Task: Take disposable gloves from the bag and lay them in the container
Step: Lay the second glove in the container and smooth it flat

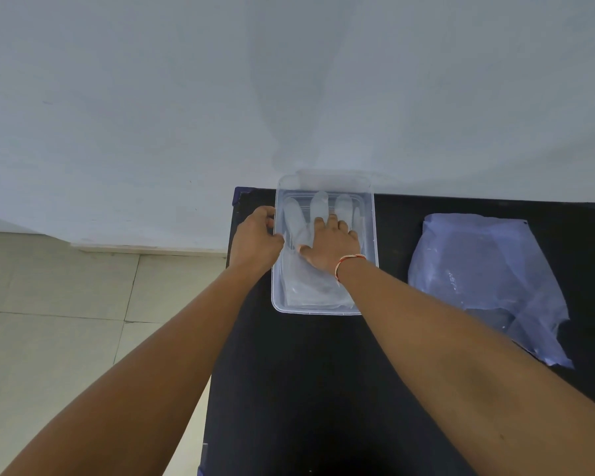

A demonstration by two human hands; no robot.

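Observation:
A clear plastic container point(323, 182) stands at the far left of the black table. Thin see-through disposable gloves point(318, 204) lie flat inside it, fingers pointing away from me. My right hand point(330, 243) rests palm down on the gloves inside the container, fingers spread, holding nothing. My left hand point(255, 238) grips the container's left rim. The clear plastic bag point(478, 276) lies flat on the table to the right, apart from both hands.
The black table point(306, 372) has its left edge just beside the container, with tiled floor point(66, 321) below. A pale wall point(289, 97) rises right behind the table's far edge.

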